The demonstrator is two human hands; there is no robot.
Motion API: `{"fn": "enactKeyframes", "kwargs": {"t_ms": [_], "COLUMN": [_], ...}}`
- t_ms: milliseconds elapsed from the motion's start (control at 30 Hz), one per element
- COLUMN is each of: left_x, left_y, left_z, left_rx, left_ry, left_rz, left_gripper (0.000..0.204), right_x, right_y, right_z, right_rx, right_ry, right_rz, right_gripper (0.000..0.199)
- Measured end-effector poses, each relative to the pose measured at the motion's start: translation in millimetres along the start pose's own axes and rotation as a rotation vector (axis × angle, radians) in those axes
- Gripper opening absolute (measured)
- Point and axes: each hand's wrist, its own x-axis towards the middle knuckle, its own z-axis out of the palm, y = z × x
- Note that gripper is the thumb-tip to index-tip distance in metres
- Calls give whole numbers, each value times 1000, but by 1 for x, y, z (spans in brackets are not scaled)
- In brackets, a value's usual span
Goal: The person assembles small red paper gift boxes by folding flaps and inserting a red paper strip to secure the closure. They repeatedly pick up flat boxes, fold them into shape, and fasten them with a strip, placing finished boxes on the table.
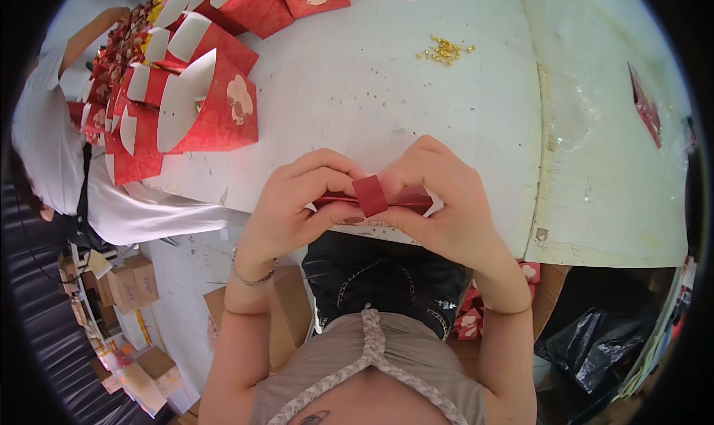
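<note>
Hands meeting over the near edge of a white counter (387,90). Left hand (297,198) and right hand (439,194) each close a narrow pinching grip on one folded red paper strip (370,195); thumbs lie beneath, curled fingers above. The strip's long axis runs left to right, roughly level, parallel to the counter's near edge; a short band of the same red paper crosses it at the middle, between the two grips, and faces upward. A bracelet (253,278) circles the left wrist.

Below the hands, off the counter, lie brown cardboard boxes (290,306) at the near left and a black plastic bag (595,336) at the near right.

Beyond the hands the counter surface is open across its middle. A seam (541,127) runs near to far along the right, with a second white panel past it. Further left stands a crowded row of red paper gift bags (216,105), white inside, reaching toward the far edge. A small heap of gold beads (445,51) lies at the far middle, well apart from the hands. Another person in a white sleeve (44,135) works at far left.
</note>
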Motion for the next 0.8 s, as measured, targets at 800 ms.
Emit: {"fn": "enactKeyframes", "kwargs": {"t_ms": [800], "left_x": [-22], "left_y": [-40], "left_z": [-74], "left_rx": [1255], "left_ry": [600], "left_rz": [9], "left_gripper": [37], "right_x": [-61], "right_y": [-87], "right_z": [-95], "right_rx": [-577], "right_ry": [-770], "right_rz": [379], "right_gripper": [23]}}
